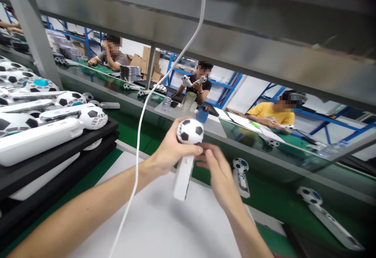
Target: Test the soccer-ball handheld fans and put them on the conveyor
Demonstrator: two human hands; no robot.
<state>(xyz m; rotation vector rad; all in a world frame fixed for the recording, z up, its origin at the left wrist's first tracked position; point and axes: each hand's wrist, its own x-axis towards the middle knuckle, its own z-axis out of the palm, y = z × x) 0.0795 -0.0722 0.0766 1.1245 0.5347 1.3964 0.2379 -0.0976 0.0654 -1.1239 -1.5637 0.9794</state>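
A white handheld fan [184, 177] with a football-patterned head hangs head-up over a white sheet [188, 230]. My left hand [169, 148] is closed around it just below the head, thumb across the front. Close on the right is my right hand [219, 168], its fingers apart and slightly blurred. The fingertips reach the fan's side near the neck; whether they touch it I cannot tell. Past my right hand, one similar fan [241, 177] lies on the green belt, and another fan [329, 217] lies further right.
Black foam trays [96, 138] stacked with several fans stand at the left. A white cable [141, 125] hangs down in front of my left forearm. A metal beam [176, 23] crosses overhead. Across the line, co-workers sit at a bench with fans, a bottle [166, 103] and papers.
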